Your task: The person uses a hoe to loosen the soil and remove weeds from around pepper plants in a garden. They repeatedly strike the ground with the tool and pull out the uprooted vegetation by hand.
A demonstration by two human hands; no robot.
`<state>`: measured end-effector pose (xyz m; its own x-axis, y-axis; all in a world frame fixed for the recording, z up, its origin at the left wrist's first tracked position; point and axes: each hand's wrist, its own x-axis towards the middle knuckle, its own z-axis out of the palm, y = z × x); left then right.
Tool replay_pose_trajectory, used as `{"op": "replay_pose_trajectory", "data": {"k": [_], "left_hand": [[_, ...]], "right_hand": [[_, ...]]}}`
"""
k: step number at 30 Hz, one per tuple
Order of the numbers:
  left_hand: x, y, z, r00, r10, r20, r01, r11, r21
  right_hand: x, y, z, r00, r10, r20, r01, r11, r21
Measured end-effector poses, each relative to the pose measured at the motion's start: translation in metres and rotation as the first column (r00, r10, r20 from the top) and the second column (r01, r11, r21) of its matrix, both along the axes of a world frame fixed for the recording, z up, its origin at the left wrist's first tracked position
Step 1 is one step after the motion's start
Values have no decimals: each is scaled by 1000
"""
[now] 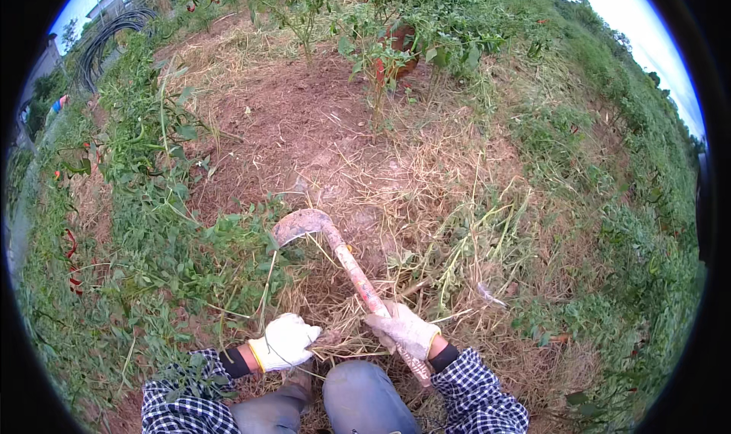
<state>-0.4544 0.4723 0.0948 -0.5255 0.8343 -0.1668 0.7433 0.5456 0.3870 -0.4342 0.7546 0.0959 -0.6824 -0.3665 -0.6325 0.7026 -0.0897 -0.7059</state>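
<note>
My right hand, in a soiled knit work glove, grips the pale, dirt-caked handle of a sickle. Its curved blade points away and to the left, over dry stalks beside green weeds. In a whiter glove with a yellow cuff, my left hand is closed at a tuft of dry grass; its fingertips are partly hidden. Both hands are low, in front of my knees, and the handle's butt end passes beneath my right wrist.
Pepper plants with red and green fruit stand ahead, partly hiding a reddish-brown thing. Uprooted green stalks and a pale feather lie to the right. Bare soil stretches ahead. Coiled black hose is at far left.
</note>
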Motion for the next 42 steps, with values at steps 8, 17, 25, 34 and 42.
{"op": "replay_pose_trajectory", "data": {"k": [8,17,25,34,42], "left_hand": [[4,33,54,999,-1,-53,3,999,36],[-13,50,26,953,-59,-298,41,997,-66],[34,46,-100,976,163,-142,-155,985,70],[28,65,-25,995,-73,71,81,989,-125],[110,213,-41,816,-578,-1,410,578,705]], "right_hand": [[74,77,-25,984,149,-98,-16,618,786],[162,128,82,996,83,-14,-10,282,959],[49,56,52,472,758,-450,108,457,883],[93,155,-36,751,657,-65,95,-10,995],[337,275,96,897,358,259,-135,-336,932]]}}
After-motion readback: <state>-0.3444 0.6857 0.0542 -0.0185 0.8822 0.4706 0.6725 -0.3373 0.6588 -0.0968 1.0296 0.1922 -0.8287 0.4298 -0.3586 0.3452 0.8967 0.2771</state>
